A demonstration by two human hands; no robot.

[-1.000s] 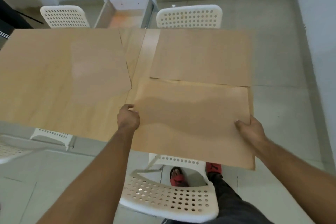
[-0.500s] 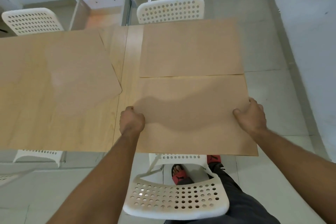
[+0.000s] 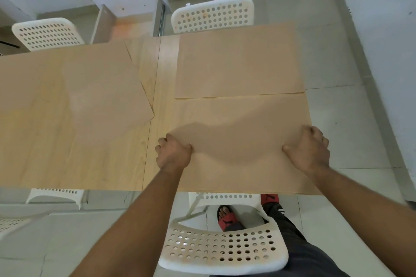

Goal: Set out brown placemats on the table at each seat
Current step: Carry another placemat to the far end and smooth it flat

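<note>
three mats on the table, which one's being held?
The near right mat, by the near chair: left hand and right hand grip its side edges. The far right mat and left mat lie untouched.

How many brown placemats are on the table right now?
3: near placemat, held by left hand and right hand; far-right placemat beyond it; angled left placemat. Others may lie off-frame.

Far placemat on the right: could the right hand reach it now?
Probably yes: the far placemat lies just beyond the near placemat that the right hand grips, nothing between; it must let go first.
</note>
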